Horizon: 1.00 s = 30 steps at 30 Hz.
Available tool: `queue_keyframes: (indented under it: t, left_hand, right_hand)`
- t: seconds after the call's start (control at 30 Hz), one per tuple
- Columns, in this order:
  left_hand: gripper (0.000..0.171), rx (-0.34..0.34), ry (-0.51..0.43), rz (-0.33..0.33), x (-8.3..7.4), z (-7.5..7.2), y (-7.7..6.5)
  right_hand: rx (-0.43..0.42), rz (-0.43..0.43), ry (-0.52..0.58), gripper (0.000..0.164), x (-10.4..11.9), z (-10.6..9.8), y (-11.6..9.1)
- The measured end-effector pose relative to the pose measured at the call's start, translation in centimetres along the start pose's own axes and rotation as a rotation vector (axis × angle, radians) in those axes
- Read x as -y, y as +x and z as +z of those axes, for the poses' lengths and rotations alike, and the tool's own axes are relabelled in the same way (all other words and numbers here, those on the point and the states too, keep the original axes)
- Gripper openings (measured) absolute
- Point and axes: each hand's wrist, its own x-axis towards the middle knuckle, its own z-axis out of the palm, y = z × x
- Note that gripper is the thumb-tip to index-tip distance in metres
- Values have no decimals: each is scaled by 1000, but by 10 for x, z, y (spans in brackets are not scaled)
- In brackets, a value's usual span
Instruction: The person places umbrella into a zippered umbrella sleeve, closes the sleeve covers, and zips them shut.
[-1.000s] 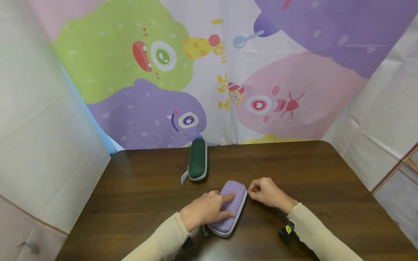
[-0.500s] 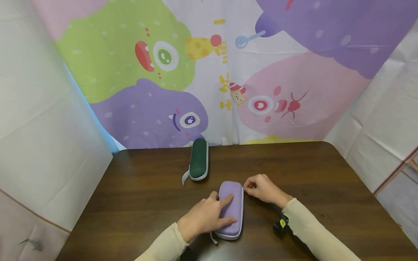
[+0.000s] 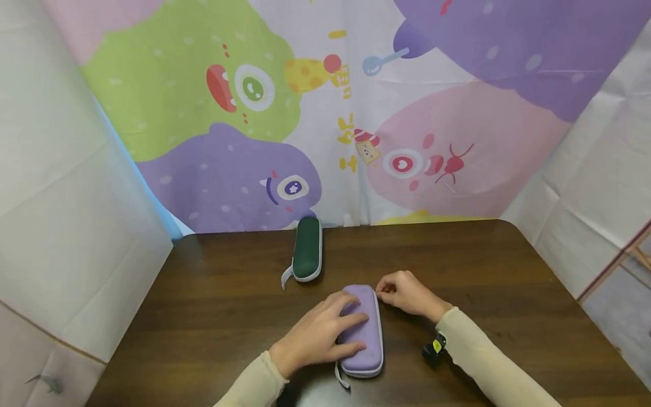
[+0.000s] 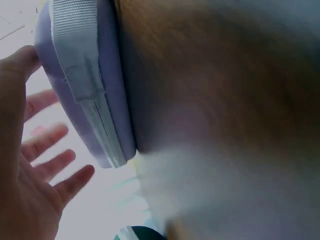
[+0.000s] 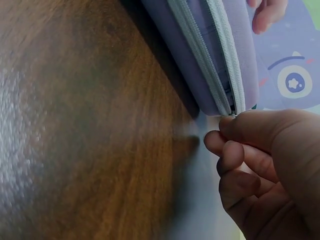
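A purple zippered case (image 3: 367, 330) with pale grey trim lies on the table in front of me. My left hand (image 3: 315, 333) rests on its top from the left, fingers spread and nearly straight. At the case's far right corner, my right hand (image 3: 409, 294) pinches the zipper pull between thumb and forefinger; the pull itself is mostly hidden by the fingertips. In the right wrist view the zipper (image 5: 220, 55) has its two toothed edges parted along that side. A grey fabric strap (image 4: 77, 50) crosses the end of the case in the left wrist view.
A dark green zippered case (image 3: 307, 249) with a grey loop lies farther back, left of the purple one. The brown wooden table (image 3: 218, 316) ends at a cartoon-printed cloth (image 3: 325, 192) behind, with pale cloth walls at both sides.
The purple case has turned so its far end points more leftward. My right hand has shifted left along with the far corner, and my left fingers have spread wider on top.
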Motion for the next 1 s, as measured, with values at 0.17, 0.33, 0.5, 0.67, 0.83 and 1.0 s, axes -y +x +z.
queue_keyframes:
  t: [0.17,0.33,0.5,0.67,0.83,1.0]
  left_hand:
    - [45,5,-22,127,4,3,1]
    - [49,69,-13,160,4,2,-1]
    - [52,96,29,199,4,-1,3]
    - [52,115,62,232,5,-2,7]
    - [51,127,56,219,6,-4,10]
    - [50,131,70,209,5,-5,12]
  right_hand:
    - [5,-10,-4,7,1,1,0]
    - [4,-26,-12,8,2,0,1]
    - [-3,-39,-30,9,1,-2,0]
    - [5,-44,-36,9,2,-3,0]
    - [14,-44,-39,8,4,-4,1]
    - [20,-36,-44,9,5,-4,1]
